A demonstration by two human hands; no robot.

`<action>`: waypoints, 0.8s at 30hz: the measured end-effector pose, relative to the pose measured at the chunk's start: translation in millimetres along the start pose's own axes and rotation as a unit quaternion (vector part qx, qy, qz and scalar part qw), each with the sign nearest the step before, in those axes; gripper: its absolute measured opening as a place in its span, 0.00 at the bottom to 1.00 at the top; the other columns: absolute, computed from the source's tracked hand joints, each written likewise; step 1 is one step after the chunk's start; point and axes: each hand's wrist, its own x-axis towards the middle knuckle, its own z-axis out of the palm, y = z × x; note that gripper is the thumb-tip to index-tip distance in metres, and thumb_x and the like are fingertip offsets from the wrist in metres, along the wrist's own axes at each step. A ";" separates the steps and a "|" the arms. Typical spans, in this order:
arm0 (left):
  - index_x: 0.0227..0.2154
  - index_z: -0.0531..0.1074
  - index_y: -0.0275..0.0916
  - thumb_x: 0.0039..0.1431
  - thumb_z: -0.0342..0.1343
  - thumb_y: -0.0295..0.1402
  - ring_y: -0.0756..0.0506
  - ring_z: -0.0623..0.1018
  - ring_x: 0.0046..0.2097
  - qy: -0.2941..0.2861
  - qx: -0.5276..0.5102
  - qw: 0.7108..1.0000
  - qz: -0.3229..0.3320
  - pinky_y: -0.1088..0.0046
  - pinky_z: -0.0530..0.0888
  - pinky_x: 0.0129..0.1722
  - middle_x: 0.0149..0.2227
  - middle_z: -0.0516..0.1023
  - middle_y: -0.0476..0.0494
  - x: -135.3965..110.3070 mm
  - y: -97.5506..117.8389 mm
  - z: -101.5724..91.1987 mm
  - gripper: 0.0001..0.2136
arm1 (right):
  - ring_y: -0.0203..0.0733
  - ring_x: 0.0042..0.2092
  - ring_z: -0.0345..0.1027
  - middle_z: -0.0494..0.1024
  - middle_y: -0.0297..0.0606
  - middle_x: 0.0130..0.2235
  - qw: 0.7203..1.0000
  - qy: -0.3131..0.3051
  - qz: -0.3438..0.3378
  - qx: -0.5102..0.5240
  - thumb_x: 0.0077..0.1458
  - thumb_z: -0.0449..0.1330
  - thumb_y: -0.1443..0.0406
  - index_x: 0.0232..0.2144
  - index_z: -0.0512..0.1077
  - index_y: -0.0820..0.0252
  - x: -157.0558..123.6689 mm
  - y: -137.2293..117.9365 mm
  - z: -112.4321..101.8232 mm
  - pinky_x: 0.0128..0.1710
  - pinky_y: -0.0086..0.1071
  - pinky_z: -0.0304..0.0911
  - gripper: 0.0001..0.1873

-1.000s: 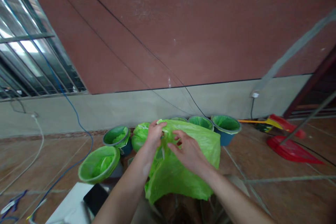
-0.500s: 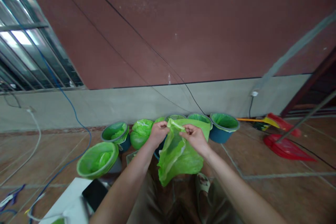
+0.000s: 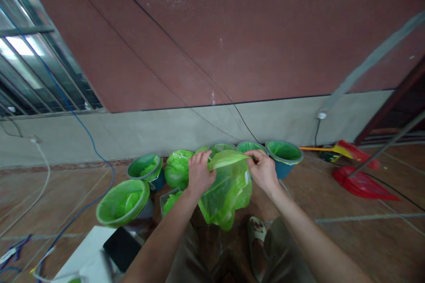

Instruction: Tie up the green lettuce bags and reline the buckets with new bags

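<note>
A thin green plastic bag (image 3: 227, 190) hangs in front of me, its mouth pulled open between my hands. My left hand (image 3: 199, 173) pinches the left side of the rim and my right hand (image 3: 264, 169) pinches the right side. Both hands are closed on the plastic. Just behind the bag stand blue bins lined with green bags (image 3: 284, 155), and a tied full green bag (image 3: 177, 168) sits at the left of my left hand.
More lined bins stand at the left (image 3: 122, 203) (image 3: 146, 169). A red dustpan and broom (image 3: 360, 181) lie on the tiled floor at right. Cables (image 3: 96, 154) trail down the wall and over the floor at left. A dark phone (image 3: 121, 247) rests on a white surface near my knee.
My hands have moved apart, spreading the bag's mouth open. The bag, wide and flat a second ago, now hangs puffed and bunched below my hands.
</note>
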 end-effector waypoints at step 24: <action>0.50 0.74 0.36 0.56 0.46 0.25 0.40 0.80 0.44 -0.092 0.163 0.950 -0.251 0.71 0.72 0.42 0.42 0.81 0.35 18.1 -81.9 -50.4 0.20 | 0.45 0.37 0.73 0.80 0.39 0.33 0.961 -0.061 0.263 -0.060 0.46 0.58 0.70 0.32 0.78 0.60 -81.5 135.3 10.7 0.36 0.32 0.63 0.11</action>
